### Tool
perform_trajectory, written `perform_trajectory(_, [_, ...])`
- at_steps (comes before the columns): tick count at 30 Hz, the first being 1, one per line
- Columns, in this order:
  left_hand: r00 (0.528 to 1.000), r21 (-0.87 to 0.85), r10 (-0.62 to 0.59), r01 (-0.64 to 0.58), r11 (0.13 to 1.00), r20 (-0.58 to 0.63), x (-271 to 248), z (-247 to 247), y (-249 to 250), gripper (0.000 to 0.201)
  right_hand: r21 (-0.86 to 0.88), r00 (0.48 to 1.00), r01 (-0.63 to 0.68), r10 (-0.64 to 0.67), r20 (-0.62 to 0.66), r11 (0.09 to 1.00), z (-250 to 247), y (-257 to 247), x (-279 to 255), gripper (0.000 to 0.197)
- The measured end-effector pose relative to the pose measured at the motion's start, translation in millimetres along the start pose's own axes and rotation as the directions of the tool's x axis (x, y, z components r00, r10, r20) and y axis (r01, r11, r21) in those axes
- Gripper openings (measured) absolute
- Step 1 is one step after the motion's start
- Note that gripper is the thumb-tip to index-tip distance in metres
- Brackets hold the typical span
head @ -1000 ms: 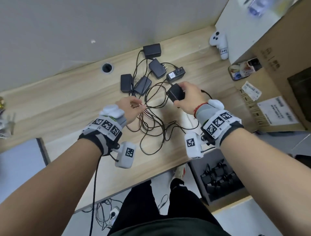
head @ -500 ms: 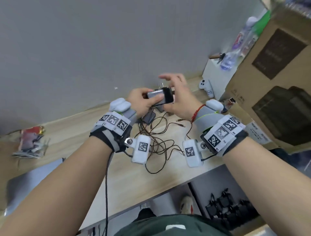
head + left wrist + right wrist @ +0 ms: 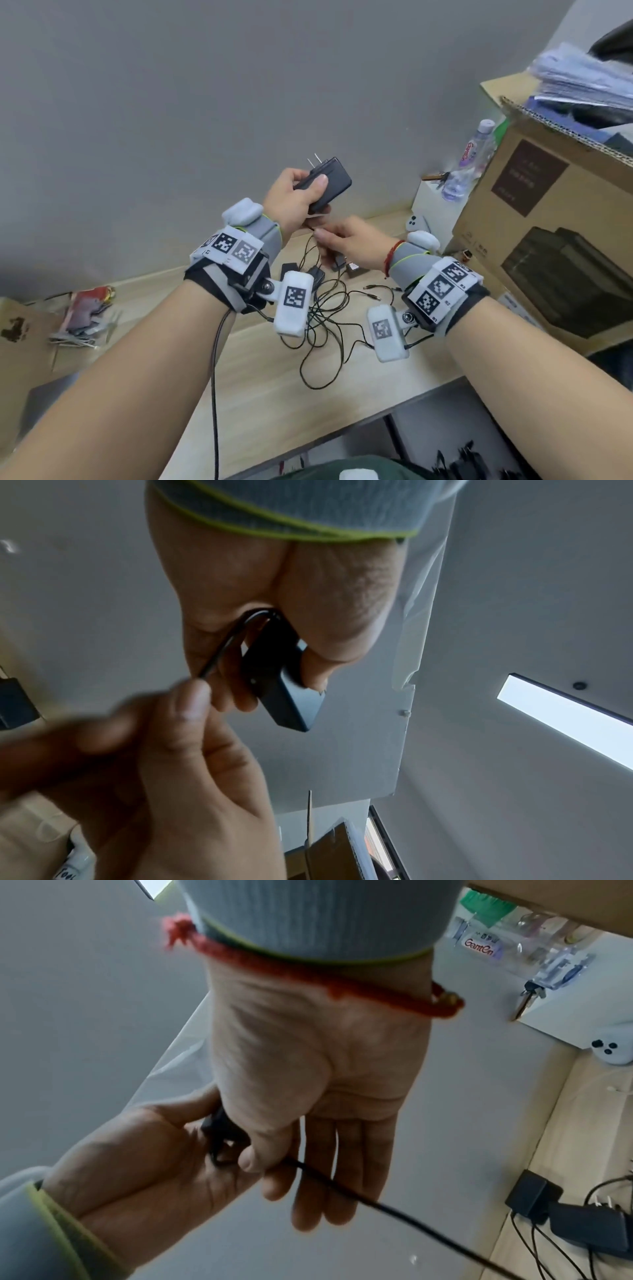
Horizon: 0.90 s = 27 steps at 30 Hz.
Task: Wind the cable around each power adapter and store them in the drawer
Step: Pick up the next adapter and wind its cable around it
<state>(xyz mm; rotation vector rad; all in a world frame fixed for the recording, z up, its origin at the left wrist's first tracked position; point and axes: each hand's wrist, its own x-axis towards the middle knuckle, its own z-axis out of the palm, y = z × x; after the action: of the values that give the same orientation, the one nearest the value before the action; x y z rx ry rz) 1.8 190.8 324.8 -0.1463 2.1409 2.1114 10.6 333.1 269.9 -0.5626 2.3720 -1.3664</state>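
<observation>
My left hand (image 3: pixel 294 202) holds a black power adapter (image 3: pixel 327 183) raised above the wooden desk (image 3: pixel 267 383), prongs pointing up. Its thin black cable (image 3: pixel 310 245) leaves the bottom of the adapter (image 3: pixel 277 688) and hangs to the desk. Just below, my right hand (image 3: pixel 337 236) pinches that cable (image 3: pixel 377 1204) between thumb and forefinger, the other fingers straight. Several more adapters (image 3: pixel 317 274) lie on the desk in a tangle of cables (image 3: pixel 325 329). The open drawer (image 3: pixel 459 459) shows dimly under the desk edge at the lower right.
A large cardboard box (image 3: pixel 548 240) stands at the right on the desk. A white game controller (image 3: pixel 416 224) and a water bottle (image 3: pixel 474 157) sit behind it by the grey wall. A crumpled packet (image 3: pixel 87 308) lies at the far left.
The adapter went from my right hand at the desk into my left hand and was lifted up. My right hand let go of it and dropped to pinch the cable below.
</observation>
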Motion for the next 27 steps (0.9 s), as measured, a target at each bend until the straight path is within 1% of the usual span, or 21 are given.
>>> perform_trajectory(3, [0.999,0.036,-0.03,0.03,0.999,0.016,-3.2,-12.0,1.3,0.026,-0.085,0.996,-0.01,0.002,-0.093,0.996,-16.3,-7.3,-7.1,0.036])
perform_trajectory(5, [0.999,0.056,-0.054,0.053,0.997,0.009,-5.2,-19.0,1.6,0.024,-0.1,0.988,-0.012,-0.004,-0.155,0.995,-30.2,-10.0,-11.4,0.034])
perform_trajectory(6, [0.998,0.065,-0.066,0.065,0.996,0.016,-6.1,-22.5,2.0,0.022,-0.077,0.981,-0.014,-0.001,-0.192,0.997,-37.3,-11.0,-12.3,0.034])
perform_trajectory(9, [0.992,0.098,-0.092,0.084,0.992,0.084,-9.2,-30.6,4.3,0.017,0.101,0.965,-0.007,0.033,-0.26,0.995,-50.9,-16.9,-13.9,0.038])
perform_trajectory(10, [0.989,0.097,-0.096,0.085,0.992,0.113,-9.6,-31.5,5.0,0.016,0.121,0.966,-0.007,0.038,-0.257,0.993,-53.4,-20.1,-15.0,0.037])
perform_trajectory(12, [0.984,0.079,-0.092,0.081,0.994,0.151,-10.5,-31.7,6.1,0.015,0.069,0.968,0.008,0.01,-0.249,0.998,-53.9,-23.3,-15.9,0.034])
perform_trajectory(14, [0.983,0.047,-0.085,0.078,0.996,0.163,-11.5,-30.5,7.6,0.019,0.01,0.969,0.036,-0.033,-0.243,0.999,-51.6,-26.1,-16.7,0.03])
perform_trajectory(17, [0.978,0.002,-0.102,0.104,0.995,0.183,-13.5,-29.1,11.0,0.027,0.032,0.971,0.038,-0.029,-0.238,0.999,-48.3,-24.8,-15.9,0.029])
perform_trajectory(21, [0.954,0.09,-0.184,0.167,0.982,0.237,-18.0,-28.0,14.2,0.041,0.025,0.977,0.039,-0.033,-0.21,0.999,-44.3,-27.4,-16.7,0.028])
perform_trajectory(24, [0.957,0.112,-0.182,0.16,0.981,0.226,-17.7,-27.4,14.1,0.044,0.018,0.978,0.031,-0.027,-0.206,0.999,-43.1,-30.3,-17.6,0.028])
perform_trajectory(27, [0.964,0.087,-0.164,0.148,0.985,0.209,-15.6,-28.2,14.1,0.043,0.018,0.976,0.033,-0.028,-0.215,0.999,-44.1,-31.4,-19.3,0.028])
